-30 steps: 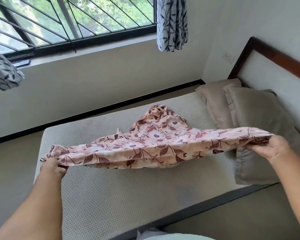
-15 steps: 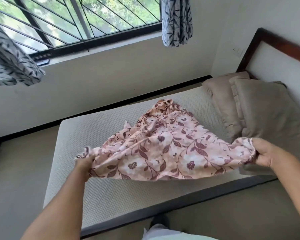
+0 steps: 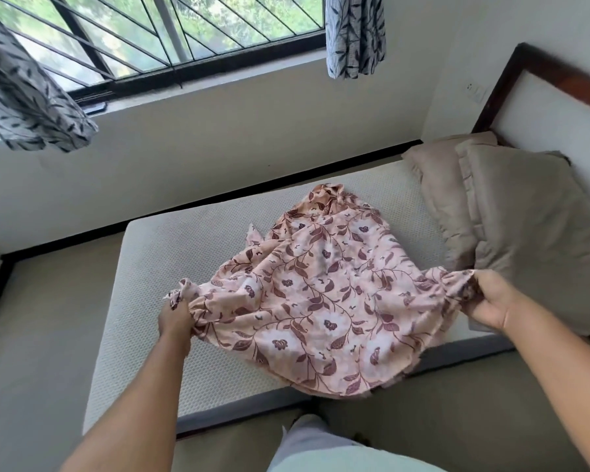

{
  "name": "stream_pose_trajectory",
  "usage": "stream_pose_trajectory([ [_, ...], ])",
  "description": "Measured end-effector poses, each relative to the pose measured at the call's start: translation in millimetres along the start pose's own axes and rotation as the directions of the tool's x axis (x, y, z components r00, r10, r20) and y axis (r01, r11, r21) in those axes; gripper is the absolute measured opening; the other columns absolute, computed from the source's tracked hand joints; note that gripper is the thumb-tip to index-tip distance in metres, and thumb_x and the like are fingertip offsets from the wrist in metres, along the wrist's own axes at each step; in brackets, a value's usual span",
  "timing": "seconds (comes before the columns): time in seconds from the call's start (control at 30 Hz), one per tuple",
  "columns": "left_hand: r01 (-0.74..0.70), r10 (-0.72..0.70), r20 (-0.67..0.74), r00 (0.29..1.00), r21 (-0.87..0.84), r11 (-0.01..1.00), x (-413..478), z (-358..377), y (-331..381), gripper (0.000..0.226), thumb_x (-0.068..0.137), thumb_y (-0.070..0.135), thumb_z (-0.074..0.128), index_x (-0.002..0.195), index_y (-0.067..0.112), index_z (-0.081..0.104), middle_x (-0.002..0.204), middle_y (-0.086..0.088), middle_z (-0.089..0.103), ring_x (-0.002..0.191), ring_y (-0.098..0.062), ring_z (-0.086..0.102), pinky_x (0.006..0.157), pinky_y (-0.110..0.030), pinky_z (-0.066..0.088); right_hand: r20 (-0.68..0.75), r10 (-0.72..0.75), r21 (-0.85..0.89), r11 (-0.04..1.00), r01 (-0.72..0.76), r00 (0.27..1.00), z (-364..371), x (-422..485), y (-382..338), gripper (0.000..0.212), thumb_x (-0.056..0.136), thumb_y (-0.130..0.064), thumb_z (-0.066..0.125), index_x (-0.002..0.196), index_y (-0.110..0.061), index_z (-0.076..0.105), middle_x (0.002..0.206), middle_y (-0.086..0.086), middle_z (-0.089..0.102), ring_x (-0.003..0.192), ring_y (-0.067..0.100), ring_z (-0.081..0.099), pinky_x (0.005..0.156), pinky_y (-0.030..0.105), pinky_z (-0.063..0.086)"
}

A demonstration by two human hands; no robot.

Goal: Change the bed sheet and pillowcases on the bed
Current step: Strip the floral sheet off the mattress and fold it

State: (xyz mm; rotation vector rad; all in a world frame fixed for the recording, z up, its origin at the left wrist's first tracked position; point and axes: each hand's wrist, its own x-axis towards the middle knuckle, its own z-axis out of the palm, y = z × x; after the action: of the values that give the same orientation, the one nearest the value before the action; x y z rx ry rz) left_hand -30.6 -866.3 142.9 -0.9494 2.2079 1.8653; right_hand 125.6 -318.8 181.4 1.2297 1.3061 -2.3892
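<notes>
Seen from the head camera, the pink cloth sheet printed with maroon flowers and leaves point(image 3: 321, 294) lay bunched on the bare off-white, dimple-textured mattress point(image 3: 184, 253). Its far end was heaped near the middle of the bed, and its near edge drooped over the mattress's front side. The left hand point(image 3: 176, 318) held a gathered corner at the sheet's left edge, its grip clenched round the fabric. The right hand point(image 3: 491, 301) held the opposite corner, fingers curled into the bunched cloth, so that grip was grasping the sheet too. The cloth spread slack between the two hands.

Two beige fabric pillows point(image 3: 532, 216) lay overlapping at the right end of the mattress, just beside the right hand. They leaned toward the dark wooden headboard with a white panel point(image 3: 545, 107). Beyond the bed, a black-barred window point(image 3: 184, 35) ran along the white wall, with grey leaf-print curtains point(image 3: 355, 32) hanging at both of its sides. The person's leg in pale trousers point(image 3: 307, 444) showed at the bottom edge, against the bed's near side.
</notes>
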Motion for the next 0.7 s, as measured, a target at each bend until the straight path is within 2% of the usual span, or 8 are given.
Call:
stream_pose_trajectory([
  [0.07, 0.0, 0.008, 0.072, 0.997, -0.104, 0.995, -4.0, 3.7, 10.2, 0.043, 0.084, 0.04, 0.079, 0.117, 0.014, 0.067, 0.109, -0.011, 0.072, 0.09, -0.027, 0.07, 0.075, -0.04, 0.058, -0.02, -0.038, 0.148, 0.988, 0.04, 0.999, -1.2, 4.8, -7.9, 0.05, 0.043, -0.009, 0.073, 0.089, 0.011, 0.077, 0.129, 0.031, 0.061, 0.093, 0.037, 0.073, 0.088, 0.046, 0.06],
  [0.2, -0.018, 0.032, 0.104, 0.994, -0.127, 0.992, 12.4, -0.3, 21.5, 0.038, 0.087, 0.025, 0.078, 0.118, 0.007, 0.068, 0.11, -0.017, 0.073, 0.089, -0.03, 0.071, 0.077, -0.042, 0.059, -0.111, -0.152, 0.261, 0.949, 0.177, 0.982, 8.9, -2.0, -25.3, 0.028, 0.077, -0.033, 0.069, 0.073, -0.007, 0.079, 0.101, 0.018, 0.077, 0.092, 0.029, 0.075, 0.068, 0.041, 0.064],
  [0.27, 0.014, 0.009, 0.12, 0.993, -0.192, 0.981, 29.8, -8.1, 20.7, 0.041, 0.084, 0.007, 0.075, 0.123, 0.0, 0.065, 0.123, -0.025, 0.067, 0.094, -0.032, 0.071, 0.074, -0.041, 0.061, -0.126, -0.12, 0.134, 0.982, 0.137, 0.985, 6.5, 4.8, -27.8, 0.04, 0.093, -0.042, 0.066, 0.093, -0.005, 0.077, 0.099, 0.017, 0.077, 0.083, 0.026, 0.076, 0.066, 0.039, 0.063],
  [0.33, 0.064, -0.022, 0.144, 0.989, -0.293, 0.954, 33.5, -13.0, 24.6, 0.049, 0.078, 0.005, 0.079, 0.125, 0.0, 0.065, 0.127, -0.027, 0.064, 0.102, -0.036, 0.071, 0.076, -0.048, 0.061, -0.134, -0.043, -0.063, 0.997, 0.034, 0.99, 0.5, 10.8, -22.1, 0.052, 0.082, -0.035, 0.079, 0.115, 0.003, 0.068, 0.111, 0.022, 0.074, 0.08, 0.028, 0.077, 0.06, 0.043, 0.063],
  [0.4, 0.108, -0.062, 0.164, 0.984, -0.284, 0.953, 25.9, -17.2, 26.8, 0.044, 0.077, 0.013, 0.084, 0.118, 0.005, 0.07, 0.111, -0.019, 0.074, 0.095, -0.034, 0.074, 0.078, -0.055, 0.06, -0.163, 0.014, -0.355, 0.932, -0.072, 0.986, -7.1, 17.2, -11.6, 0.07, 0.065, -0.033, 0.092, 0.117, 0.006, 0.065, 0.109, 0.025, 0.074, 0.084, 0.031, 0.076, 0.068, 0.049, 0.064],
  [0.47, 0.111, -0.094, 0.143, 0.985, -0.122, 0.986, 18.4, -21.4, 18.8, 0.045, 0.075, 0.028, 0.088, 0.111, 0.009, 0.07, 0.098, -0.013, 0.077, 0.087, -0.033, 0.075, 0.078, -0.057, 0.06, -0.216, 0.017, -0.704, 0.69, -0.168, 0.976, -3.7, 18.5, 0.8, 0.069, 0.069, -0.035, 0.094, 0.118, 0.002, 0.063, 0.117, 0.023, 0.07, 0.105, 0.035, 0.069, 0.089, 0.046, 0.059],
  [0.57, 0.068, -0.094, 0.083, 0.992, 0.268, 0.961, 40.6, -39.3, -23.7, 0.075, 0.055, 0.05, 0.095, 0.113, 0.01, 0.069, 0.099, -0.014, 0.076, 0.088, -0.034, 0.073, 0.084, -0.053, 0.06, -0.313, -0.052, -0.918, 0.272, -0.288, 0.948, -0.8, 19.8, 28.9, 0.051, 0.089, -0.026, 0.079, 0.129, 0.0, 0.061, 0.131, 0.018, 0.064, 0.117, 0.031, 0.063, 0.087, 0.029, 0.049],
  [0.7, 0.194, -0.231, -0.003, 0.973, 0.552, 0.811, 42.7, -47.8, -52.9, 0.066, 0.077, 0.041, 0.085, 0.121, -0.003, 0.063, 0.118, -0.024, 0.067, 0.106, -0.042, 0.063, 0.096, -0.046, 0.052, -0.399, -0.029, -0.795, 0.509, -0.33, 0.917, -12.8, 30.7, 60.4, 0.025, 0.093, -0.007, 0.07, 0.112, 0.007, 0.064, 0.111, 0.018, 0.066, 0.09, 0.029, 0.063, 0.071, 0.03, 0.046],
])
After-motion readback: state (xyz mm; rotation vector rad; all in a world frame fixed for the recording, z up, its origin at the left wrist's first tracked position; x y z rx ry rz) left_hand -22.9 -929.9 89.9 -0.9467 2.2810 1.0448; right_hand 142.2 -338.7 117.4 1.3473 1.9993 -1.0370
